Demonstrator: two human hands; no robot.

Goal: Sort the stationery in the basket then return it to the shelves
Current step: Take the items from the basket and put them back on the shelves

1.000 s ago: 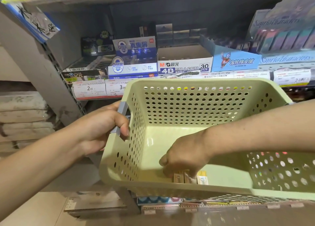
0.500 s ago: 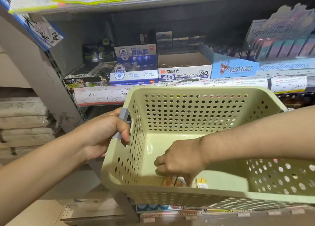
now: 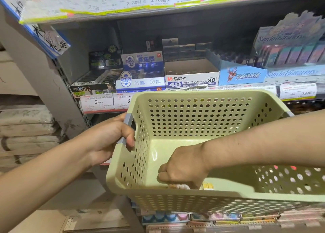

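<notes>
The right hand (image 3: 182,169) is reached down into the near corner of the basket (image 3: 202,95), fingers curled tight over small packets (image 3: 177,186) on the floor of it; they appear to be pinched, though the near wall hides most of the grip. Just beside the knuckles a yellow-and-white packet (image 3: 208,186) is left lying, apart from the fingers. The left hand (image 3: 109,137) is wrapped round the grey handle (image 3: 127,125) at the basket's side, and the basket is held up, tilted toward the viewer, in front of the shelf (image 3: 246,87).

The rest of the basket floor is seen bare, so the sorting is judged nearly finished: only these last few pieces seem to remain. On the shelf behind, an open 4B eraser box (image 3: 191,78) is noted, with a blue display box (image 3: 241,74) beside it; which slot the packets belong in cannot be told. What is left, it seems, is lifting these out and shelving them.
</notes>
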